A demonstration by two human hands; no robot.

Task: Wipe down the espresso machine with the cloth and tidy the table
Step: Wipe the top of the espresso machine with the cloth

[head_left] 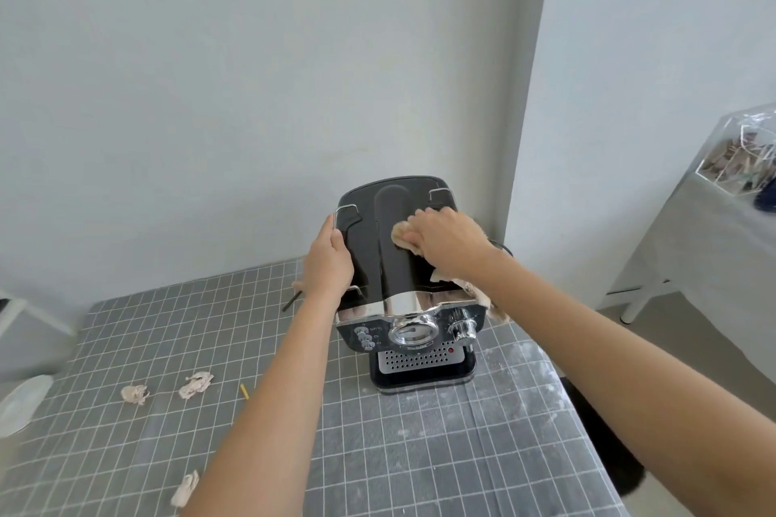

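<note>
A black and chrome espresso machine (pixel 394 264) stands at the far right of the table (pixel 420 453), near the wall corner. My right hand (pixel 445 239) presses a beige cloth (pixel 404 238) onto the machine's black top, right of its raised middle ridge. More of the cloth hangs over the machine's right edge under my wrist. My left hand (pixel 329 262) grips the machine's left side by the chrome rail.
The grey grid tablecloth carries three crumpled paper scraps (pixel 195 384) (pixel 134 394) (pixel 184 489), a small yellow stick (pixel 245 391) and white powder smears at the right. A clear lid (pixel 21 403) lies at the left edge. A second covered table (pixel 714 231) stands to the right.
</note>
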